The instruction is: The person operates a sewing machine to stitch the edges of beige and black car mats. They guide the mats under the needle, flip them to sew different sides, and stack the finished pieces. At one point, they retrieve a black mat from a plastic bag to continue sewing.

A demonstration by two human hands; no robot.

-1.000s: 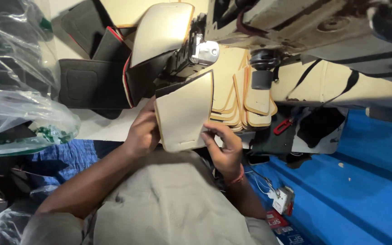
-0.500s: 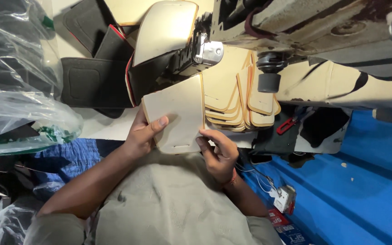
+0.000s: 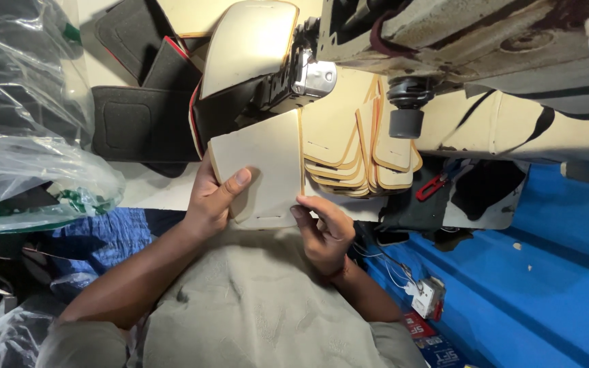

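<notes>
A flat cream leather panel [image 3: 270, 160] with a tan edge sits between both hands, in front of my chest. My left hand [image 3: 216, 197] grips its left side, thumb lying across the face. At the panel's lower right corner my right hand [image 3: 322, 228] pinches the edge with its fingertips. The panel's top edge lies under the metal head of a sewing machine [image 3: 311, 78]. A larger cream piece [image 3: 247, 44] with a tan border rests above it, on black material.
A stack of similar cream panels [image 3: 359, 146] lies right of the held one. Black padded pieces [image 3: 134, 123] lie at the upper left, clear plastic bags [image 3: 28, 170] at the left. A red clip [image 3: 432, 187], a white switch box [image 3: 427, 296] and a blue surface [image 3: 547, 272] sit at the right.
The panel has been turned from tilted to flat and moved up toward the machine head. My left thumb now lies across its face, and my right hand has slid to its lower corner.
</notes>
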